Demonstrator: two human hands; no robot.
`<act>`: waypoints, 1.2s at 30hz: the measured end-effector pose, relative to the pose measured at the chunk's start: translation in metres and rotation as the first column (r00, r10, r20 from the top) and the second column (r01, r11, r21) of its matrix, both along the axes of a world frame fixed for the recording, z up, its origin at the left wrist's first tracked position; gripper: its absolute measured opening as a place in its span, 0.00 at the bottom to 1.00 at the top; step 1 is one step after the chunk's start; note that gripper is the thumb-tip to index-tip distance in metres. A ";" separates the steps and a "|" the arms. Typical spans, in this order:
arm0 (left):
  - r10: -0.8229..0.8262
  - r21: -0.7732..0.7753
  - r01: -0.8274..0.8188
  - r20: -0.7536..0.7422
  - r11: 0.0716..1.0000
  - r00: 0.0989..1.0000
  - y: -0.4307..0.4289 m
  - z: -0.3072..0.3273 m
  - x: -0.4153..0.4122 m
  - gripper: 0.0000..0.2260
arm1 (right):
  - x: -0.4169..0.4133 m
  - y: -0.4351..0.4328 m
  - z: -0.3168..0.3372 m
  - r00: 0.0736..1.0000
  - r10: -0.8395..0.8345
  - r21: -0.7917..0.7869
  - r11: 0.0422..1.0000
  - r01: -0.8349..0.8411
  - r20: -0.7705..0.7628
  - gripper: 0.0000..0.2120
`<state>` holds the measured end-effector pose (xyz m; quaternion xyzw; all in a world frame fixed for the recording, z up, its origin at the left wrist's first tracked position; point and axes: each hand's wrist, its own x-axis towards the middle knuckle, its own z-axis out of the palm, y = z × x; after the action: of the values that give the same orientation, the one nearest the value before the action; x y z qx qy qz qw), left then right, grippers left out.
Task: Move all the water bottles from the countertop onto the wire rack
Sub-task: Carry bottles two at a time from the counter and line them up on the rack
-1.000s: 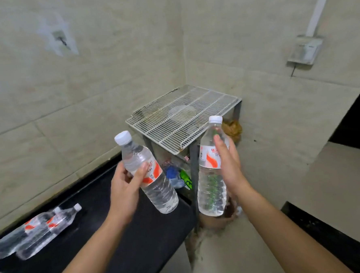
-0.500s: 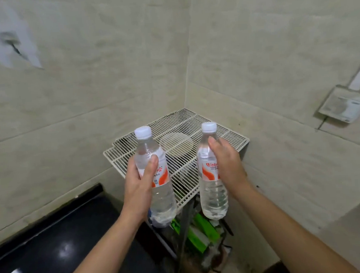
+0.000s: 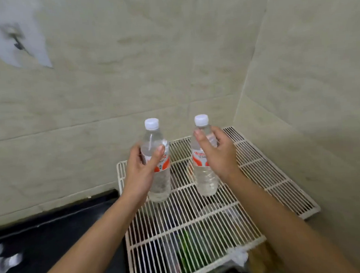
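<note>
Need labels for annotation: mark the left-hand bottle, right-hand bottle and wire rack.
left-hand bottle (image 3: 160, 184), head view, clear lower body
right-hand bottle (image 3: 201, 120), head view, white cap
wire rack (image 3: 259, 173), head view, bare right-side wires

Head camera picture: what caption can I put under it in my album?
Left hand holds the left bottle, right hand the right bottle, both upright at the wire rack.

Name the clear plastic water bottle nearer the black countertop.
The clear white-capped bottle gripped by the left hand; the other bottle, in the right hand, is farther across the white wire rack.
</note>
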<state>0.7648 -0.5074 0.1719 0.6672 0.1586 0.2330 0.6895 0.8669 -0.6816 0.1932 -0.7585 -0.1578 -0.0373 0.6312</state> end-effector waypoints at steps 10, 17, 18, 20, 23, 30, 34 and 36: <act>0.072 0.108 -0.062 -0.096 0.992 0.993 0.008 0.011 0.120 0.21 | 0.136 0.022 0.016 0.972 0.237 -0.140 0.962 -0.233 0.009 0.24; 0.050 0.158 -0.026 -0.148 0.987 0.988 0.015 0.013 0.148 0.22 | 0.159 0.043 0.001 0.932 0.345 -0.183 0.915 -0.361 -0.113 0.33; 0.054 0.193 -0.025 -0.146 0.981 0.988 0.014 0.011 0.148 0.22 | 0.161 0.044 -0.002 0.925 0.358 -0.197 0.905 -0.376 -0.125 0.34; 0.067 0.239 -0.036 -0.124 0.970 0.990 0.012 0.008 0.148 0.22 | 0.162 0.045 -0.004 0.915 0.382 -0.242 0.883 -0.402 -0.128 0.37; 0.059 0.234 -0.038 -0.084 0.971 0.995 0.010 0.008 0.145 0.20 | 0.161 0.039 -0.015 0.917 0.353 -0.271 0.879 -0.393 -0.183 0.47; -0.035 0.247 0.146 -0.404 0.958 0.914 0.006 -0.042 0.123 0.40 | 0.149 0.024 -0.075 0.907 0.267 -0.379 0.842 -0.384 -0.327 0.48; 0.057 0.356 0.105 -0.416 0.928 0.908 0.004 -0.063 0.123 0.22 | 0.142 0.030 -0.073 0.927 0.279 -0.341 0.870 -0.355 -0.252 0.31; 0.072 0.392 0.084 -0.366 0.916 0.928 0.003 -0.070 0.120 0.20 | 0.141 0.033 -0.073 0.916 0.314 -0.355 0.851 -0.388 -0.249 0.29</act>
<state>0.8845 -0.5048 0.1023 0.8267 0.2335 0.1271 0.4959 1.0078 -0.6489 0.1199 -0.8287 -0.2401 0.1814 0.4719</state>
